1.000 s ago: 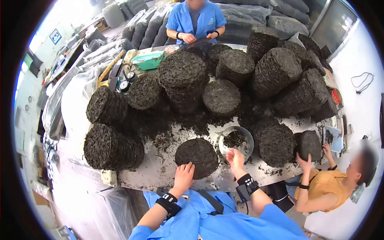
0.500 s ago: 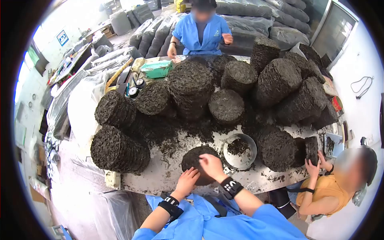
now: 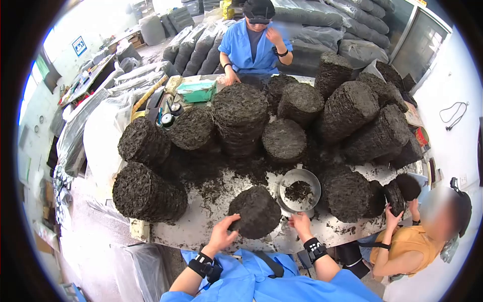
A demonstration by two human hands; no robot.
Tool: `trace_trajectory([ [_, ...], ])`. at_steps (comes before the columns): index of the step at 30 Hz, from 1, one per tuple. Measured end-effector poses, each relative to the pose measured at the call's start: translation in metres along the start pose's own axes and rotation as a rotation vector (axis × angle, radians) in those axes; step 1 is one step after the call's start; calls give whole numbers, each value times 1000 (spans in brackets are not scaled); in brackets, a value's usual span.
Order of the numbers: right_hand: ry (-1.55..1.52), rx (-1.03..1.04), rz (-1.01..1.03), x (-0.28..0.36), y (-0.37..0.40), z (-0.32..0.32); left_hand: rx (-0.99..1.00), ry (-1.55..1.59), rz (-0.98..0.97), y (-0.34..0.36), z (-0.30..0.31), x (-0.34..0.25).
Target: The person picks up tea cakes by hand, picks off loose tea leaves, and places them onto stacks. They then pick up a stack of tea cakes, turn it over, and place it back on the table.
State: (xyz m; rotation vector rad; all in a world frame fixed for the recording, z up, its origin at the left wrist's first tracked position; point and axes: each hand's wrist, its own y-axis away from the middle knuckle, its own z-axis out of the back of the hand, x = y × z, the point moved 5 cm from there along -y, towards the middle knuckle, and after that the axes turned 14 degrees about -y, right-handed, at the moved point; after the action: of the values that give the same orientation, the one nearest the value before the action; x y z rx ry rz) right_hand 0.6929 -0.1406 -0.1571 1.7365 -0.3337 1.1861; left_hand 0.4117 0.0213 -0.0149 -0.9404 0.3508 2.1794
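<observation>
A dark round disc of crumbly material lies flat on the white table in front of me. My left hand is at the disc's left edge, thumb and fingers apart. On the other side, my right hand is just below a round metal pan, fingers bent toward its lower rim; whether it pinches anything is too small to tell. Loose dark crumbs lie inside the pan. A stack of dark discs stands right of the pan, and another stack is at the left.
More dark stacks stand along the table's middle and right. A green box is at the back left. Across the table is a person in blue; at the right a person in orange holds dark discs.
My right hand has moved off the disc, right toward the pan. My left hand has shifted left to the disc's edge. The person opposite has raised a hand to the face.
</observation>
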Motion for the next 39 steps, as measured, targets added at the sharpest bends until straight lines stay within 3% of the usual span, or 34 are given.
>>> trace_trajectory([
  [2, 108, 46, 11, 7, -3, -9, -203, 121, 277, 7, 6, 17],
  [4, 403, 177, 185, 24, 7, -33, -403, 408, 410, 12, 10, 34],
  [6, 651, 169, 391, 41, 30, -58, -491, 485, 392, 15, 17, 35],
  [8, 897, 170, 650, 37, 36, -74, -634, 648, 491, 19, 13, 60],
  [9, 896, 178, 656, 36, 35, -76, -592, 709, 510, 22, 11, 69],
  [11, 767, 223, 444, 26, 28, -73, -602, 801, 519, 26, 4, 84],
  [16, 710, 208, 400, 40, 38, -64, -610, 976, 503, 29, -4, 95],
  [18, 742, 163, 538, 42, 41, -58, -573, 1194, 571, 31, -9, 104],
  [19, 746, 155, 534, 43, 44, -55, -595, 1157, 645, 38, -12, 115],
  [20, 828, 112, 655, 54, 53, -59, -589, 1161, 648, 41, -15, 123],
  [21, 908, 71, 777, 62, 61, -62, -583, 968, 830, 50, -19, 136],
  [22, 910, 70, 776, 61, 61, -62, -573, 764, 1000, 62, -22, 155],
  [23, 844, 91, 732, 60, 59, -61, -691, 133, 951, 88, -53, 224],
  [24, 778, 112, 688, 58, 56, -61, -692, 133, 952, 84, -42, 199],
  [26, 713, 116, 659, 54, 50, -59, -340, -184, 493, 37, -3, 79],
  [28, 653, 126, 633, 46, 39, -55, -59, -328, -48, 11, -16, 22],
  [30, -194, 410, 59, 16, 18, -56, 79, -439, -264, -5, -27, -18],
  [32, -257, 391, 21, 18, 13, -54, 56, -378, -278, -6, -39, -13],
  [35, -213, 278, -152, 28, 26, -39, -240, -180, -35, -3, -23, 13],
  [38, 490, 124, 413, 53, 38, -33, -492, 334, 468, 13, 0, 58],
  [39, 607, 87, 484, 40, 32, -27, -554, 368, 462, 19, -1, 87],
])
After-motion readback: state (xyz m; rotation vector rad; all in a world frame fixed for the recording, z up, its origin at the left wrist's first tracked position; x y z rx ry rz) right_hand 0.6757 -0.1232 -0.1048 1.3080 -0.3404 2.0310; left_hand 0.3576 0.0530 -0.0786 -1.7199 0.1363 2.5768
